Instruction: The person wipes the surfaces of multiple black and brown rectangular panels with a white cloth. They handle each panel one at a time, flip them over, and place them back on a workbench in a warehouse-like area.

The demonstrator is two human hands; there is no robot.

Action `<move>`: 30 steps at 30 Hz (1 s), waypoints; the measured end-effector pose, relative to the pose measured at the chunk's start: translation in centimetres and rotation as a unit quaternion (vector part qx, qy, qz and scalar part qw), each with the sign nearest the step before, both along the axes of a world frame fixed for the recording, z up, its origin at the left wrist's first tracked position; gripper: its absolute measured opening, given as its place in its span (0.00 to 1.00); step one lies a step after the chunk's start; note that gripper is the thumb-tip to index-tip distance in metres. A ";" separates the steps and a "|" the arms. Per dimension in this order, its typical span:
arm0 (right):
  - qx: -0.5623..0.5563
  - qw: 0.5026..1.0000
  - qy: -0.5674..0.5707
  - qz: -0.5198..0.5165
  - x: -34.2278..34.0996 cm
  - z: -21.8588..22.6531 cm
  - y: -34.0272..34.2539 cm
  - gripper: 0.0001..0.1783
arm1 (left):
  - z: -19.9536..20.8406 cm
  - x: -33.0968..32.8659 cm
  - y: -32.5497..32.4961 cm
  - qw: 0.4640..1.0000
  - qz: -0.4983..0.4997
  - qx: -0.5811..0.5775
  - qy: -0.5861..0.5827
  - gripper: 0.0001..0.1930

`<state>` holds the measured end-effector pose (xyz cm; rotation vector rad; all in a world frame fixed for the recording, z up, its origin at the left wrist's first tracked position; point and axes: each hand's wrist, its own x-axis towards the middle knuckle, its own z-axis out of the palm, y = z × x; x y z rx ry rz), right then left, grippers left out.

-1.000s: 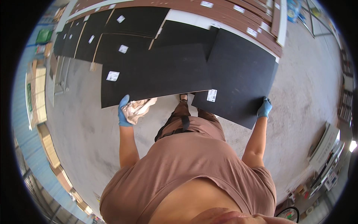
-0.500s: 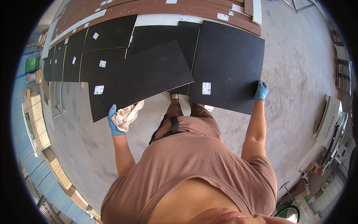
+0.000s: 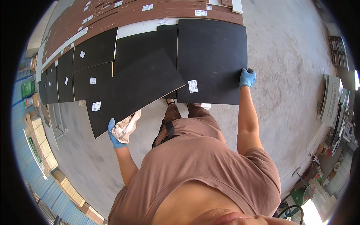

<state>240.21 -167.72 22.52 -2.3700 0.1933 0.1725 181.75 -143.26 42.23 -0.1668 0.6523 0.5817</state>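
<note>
My left hand (image 3: 117,134), in a blue glove, is closed round a crumpled pale cloth (image 3: 126,129). It is close to the near edge of a black board (image 3: 138,84) that lies slanted over other boards and bears a white label. My right hand (image 3: 247,77), also blue-gloved, grips the right edge of a second black board (image 3: 213,56); its fingertips curl over the top face. This board lies flat, its near edge above my feet, with a white label at its lower left. Its left edge lies beside the slanted board's corner.
More labelled black boards (image 3: 93,47) overlap to the left. Behind them lie long brown panels (image 3: 161,14) with holes and labels, and a white strip (image 3: 144,27). Grey concrete floor (image 3: 288,82) extends right. Shelving and cartons (image 3: 330,97) line the right side; stacked boards (image 3: 67,187) stand lower left.
The right-hand black board has turned squarer, its near right corner moving away from me, with my right hand still on its edge. My view has shifted slightly. The left hand keeps the cloth.
</note>
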 end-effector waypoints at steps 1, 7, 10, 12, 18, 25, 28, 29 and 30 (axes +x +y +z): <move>-0.003 1.000 0.004 -0.007 -0.3 0.8 0.5 0.22 | 0.1 0.1 0.0 0.999 0.010 -0.034 -0.024 0.48; -0.239 0.927 -0.180 0.224 -2.8 6.8 0.7 0.25 | 0.1 -0.1 0.0 0.999 -0.024 0.027 -0.011 0.47; -0.189 0.826 -0.309 0.431 -6.3 8.6 -0.8 0.31 | -0.6 -0.5 0.0 0.999 0.004 0.035 0.002 0.44; -0.109 0.762 -0.285 0.571 -10.0 8.8 -1.7 0.37 | -0.9 -0.6 0.0 0.995 -0.016 0.081 -0.049 0.43; -0.146 0.718 -0.208 0.648 -18.0 6.1 -2.6 0.52 | 0.0 0.2 -0.2 0.984 -0.038 0.147 -0.092 0.36; -0.112 0.723 -0.222 0.645 -18.7 4.6 -3.2 0.49 | 1.7 0.8 -0.1 0.981 -0.097 0.160 -0.049 0.31; -0.102 0.720 -0.243 0.642 -18.6 4.8 -3.5 0.47 | 2.0 0.8 -0.1 0.983 -0.085 0.160 -0.034 0.31; -0.096 0.721 -0.249 0.640 -18.5 4.8 -3.6 0.46 | 2.0 0.9 -0.1 0.982 -0.096 0.163 -0.021 0.31; -0.092 0.722 -0.251 0.638 -18.4 4.9 -3.7 0.45 | 2.0 0.9 -0.1 0.980 -0.102 0.168 -0.009 0.31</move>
